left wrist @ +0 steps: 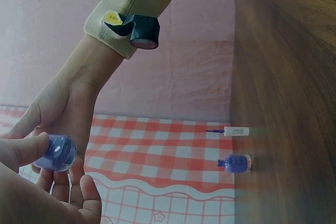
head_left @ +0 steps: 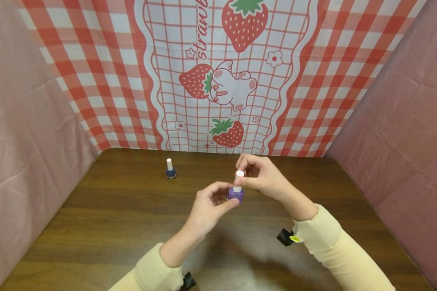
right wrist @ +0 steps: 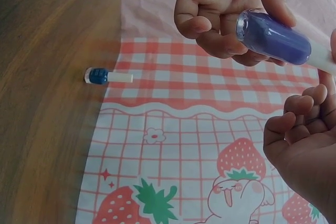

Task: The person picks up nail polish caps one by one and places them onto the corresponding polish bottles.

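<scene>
My left hand (head_left: 207,208) grips a bottle of purple nail polish (head_left: 236,196) by its glass body, thumb across the front. The bottle stands roughly upright, raised over the table. My right hand (head_left: 266,178) pinches its white cap (head_left: 237,186) from above between thumb and fingers. Seen from the right wrist, the cap sits on the neck of the purple bottle (right wrist: 275,38). In the left wrist view, the clear base of the bottle (left wrist: 59,153) shows between the hands.
A capped dark blue nail polish (head_left: 170,173) stands at the table's back left. An uncapped blue-purple bottle (left wrist: 237,163) and a white cap (left wrist: 236,131) with its brush up stand on the brown table (head_left: 113,226). A strawberry-print cloth (head_left: 109,81) hangs behind.
</scene>
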`<state>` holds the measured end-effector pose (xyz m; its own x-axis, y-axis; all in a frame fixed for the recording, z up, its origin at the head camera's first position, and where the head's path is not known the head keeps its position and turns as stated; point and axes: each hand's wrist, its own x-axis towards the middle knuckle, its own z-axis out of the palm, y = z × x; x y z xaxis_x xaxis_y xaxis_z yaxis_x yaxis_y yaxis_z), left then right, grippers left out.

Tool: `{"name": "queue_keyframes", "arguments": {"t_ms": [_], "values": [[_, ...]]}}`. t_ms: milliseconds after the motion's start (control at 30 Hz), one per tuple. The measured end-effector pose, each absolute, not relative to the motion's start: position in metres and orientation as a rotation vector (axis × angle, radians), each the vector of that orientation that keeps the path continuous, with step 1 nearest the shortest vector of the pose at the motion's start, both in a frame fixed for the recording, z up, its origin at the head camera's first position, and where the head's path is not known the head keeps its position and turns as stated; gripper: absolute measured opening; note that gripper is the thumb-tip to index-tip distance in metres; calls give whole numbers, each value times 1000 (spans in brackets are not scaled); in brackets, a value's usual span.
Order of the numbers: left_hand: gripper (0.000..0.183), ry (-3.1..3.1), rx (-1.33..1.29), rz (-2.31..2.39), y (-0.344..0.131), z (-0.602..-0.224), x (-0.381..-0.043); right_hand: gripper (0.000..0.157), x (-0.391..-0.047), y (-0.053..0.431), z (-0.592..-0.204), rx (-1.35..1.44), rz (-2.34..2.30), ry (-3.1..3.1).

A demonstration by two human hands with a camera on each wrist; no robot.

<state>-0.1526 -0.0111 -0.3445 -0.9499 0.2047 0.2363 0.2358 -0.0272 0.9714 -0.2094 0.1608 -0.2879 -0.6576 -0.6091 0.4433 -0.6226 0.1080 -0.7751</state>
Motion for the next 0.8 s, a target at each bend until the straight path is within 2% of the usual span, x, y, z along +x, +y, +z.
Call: {"name": "queue_keyframes", "arguments": {"t_ms": [100, 267, 433, 800], "values": [[29, -2177, -496, -2183, -11, -345, -152, 22, -210, 161, -289, 1289, 1645, -2330], [31, -2190, -495, -2174, -12, -344, -152, 16, -209, 162, -288, 1320, 1662, -2356], [33, -2210, -497, -2164, -13, -342, -152, 23, -206, 164, -286, 1401, 1685, -2381], [32, -2199, -537, -2168, -14, -342, -153, 24, -206, 165, -283, 1602, 1673, -2293]]}}
